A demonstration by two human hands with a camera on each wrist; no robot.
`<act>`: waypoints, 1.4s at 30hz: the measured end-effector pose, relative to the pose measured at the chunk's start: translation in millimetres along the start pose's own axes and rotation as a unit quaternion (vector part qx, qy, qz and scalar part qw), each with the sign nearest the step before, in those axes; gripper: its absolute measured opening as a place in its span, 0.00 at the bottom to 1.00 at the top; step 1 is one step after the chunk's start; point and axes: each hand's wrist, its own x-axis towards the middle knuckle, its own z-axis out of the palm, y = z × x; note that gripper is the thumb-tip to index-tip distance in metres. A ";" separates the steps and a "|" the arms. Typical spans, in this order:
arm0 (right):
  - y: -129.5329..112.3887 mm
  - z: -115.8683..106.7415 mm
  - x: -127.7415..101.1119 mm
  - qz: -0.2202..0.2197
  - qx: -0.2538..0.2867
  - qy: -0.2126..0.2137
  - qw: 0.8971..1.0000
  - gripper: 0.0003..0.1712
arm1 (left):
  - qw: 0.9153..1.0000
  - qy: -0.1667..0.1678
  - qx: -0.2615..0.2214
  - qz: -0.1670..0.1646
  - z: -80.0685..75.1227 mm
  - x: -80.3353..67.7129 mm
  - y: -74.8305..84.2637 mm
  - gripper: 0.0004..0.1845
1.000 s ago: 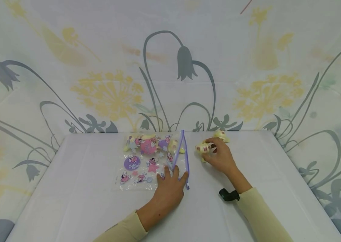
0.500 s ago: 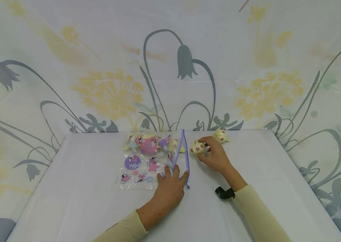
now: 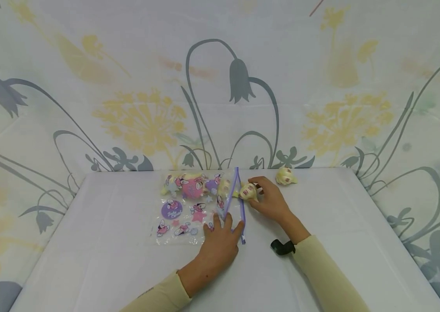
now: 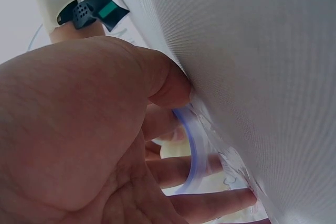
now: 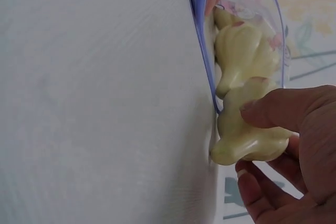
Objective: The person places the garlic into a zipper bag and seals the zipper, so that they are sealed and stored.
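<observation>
A clear zip bag (image 3: 172,225) printed with pink and purple figures lies flat, its purple-edged mouth gaping to the right. My left hand (image 3: 219,247) presses on its near right part with spread, mostly straight fingers; the thumb sits close to the mouth in the left wrist view. With thumb and fingers my right hand (image 3: 271,201) grips a pale yellow garlic bulb (image 5: 244,127) with reddish marks, right at the mouth. Inside the bag, more pale bulbs (image 5: 244,51) show through the film. Another garlic bulb (image 3: 285,176) lies behind and right of my right hand.
A white cloth covers the table (image 3: 99,242), which ends at a flower-printed backdrop (image 3: 220,108). A dark device (image 3: 282,247) juts from my right wrist, low over the table.
My right hand has moved left with the garlic bulb, from beside the bag to its mouth. The left hand and the bag have stayed in place.
</observation>
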 end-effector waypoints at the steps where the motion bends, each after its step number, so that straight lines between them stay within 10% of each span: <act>1: -0.9 0.5 0.4 0.001 0.005 0.000 1.000 0.35 | 1.000 -0.001 -0.001 -0.001 0.3 0.1 0.2 0.31; 42: -3.3 6.8 17.3 -0.021 -0.015 -0.017 1.000 0.33 | 0.999 0.046 0.023 0.006 5.0 -1.5 -0.1 0.30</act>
